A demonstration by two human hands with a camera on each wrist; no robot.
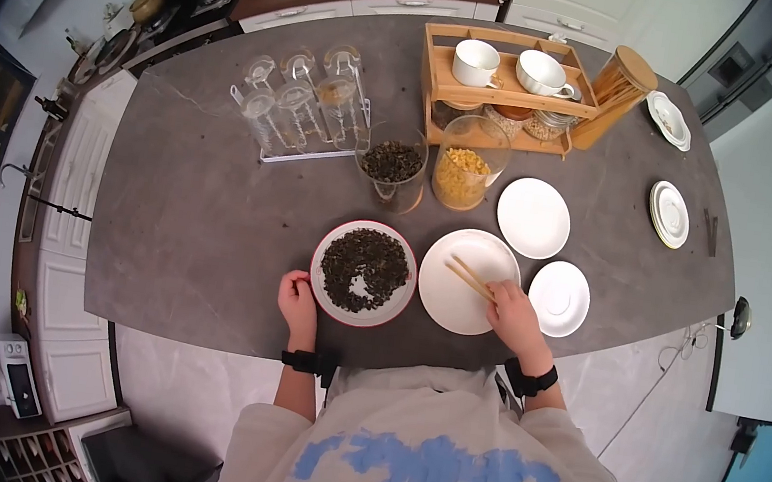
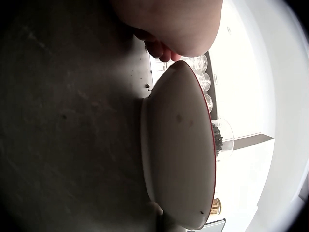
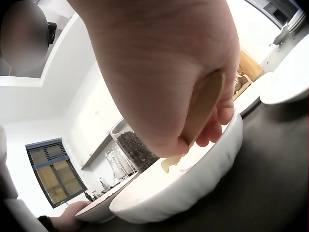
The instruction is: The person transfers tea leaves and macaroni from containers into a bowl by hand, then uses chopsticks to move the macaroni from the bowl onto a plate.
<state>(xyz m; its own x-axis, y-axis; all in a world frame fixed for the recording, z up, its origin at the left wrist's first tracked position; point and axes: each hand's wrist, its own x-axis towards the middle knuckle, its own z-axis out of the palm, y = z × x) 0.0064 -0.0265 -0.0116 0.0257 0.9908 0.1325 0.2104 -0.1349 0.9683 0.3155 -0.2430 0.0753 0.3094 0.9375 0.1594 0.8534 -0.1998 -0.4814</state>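
Note:
A red-rimmed bowl (image 1: 316, 276) holds dark dried leaves, with a bare patch near its middle. My left hand (image 1: 297, 305) is at the bowl's left edge, its fingertips by the rim; in the left wrist view the bowl's white side (image 2: 178, 140) stands below the hand (image 2: 174, 24). To the right is a white plate-like bowl (image 1: 456, 299). My right hand (image 1: 517, 319) pinches light wooden tongs or chopsticks (image 1: 471, 277) over it. In the right wrist view the hand (image 3: 169, 72) grips the wooden piece (image 3: 205, 104) above the fluted white bowl (image 3: 193, 193).
Behind the bowls stand a jar of dark leaves (image 1: 391, 169) and a jar of yellow pieces (image 1: 461, 178). A glass rack (image 1: 309, 158) is back left, a wooden shelf with cups (image 1: 437, 77) back right. White plates (image 1: 533, 218) and a saucer (image 1: 559, 300) lie right.

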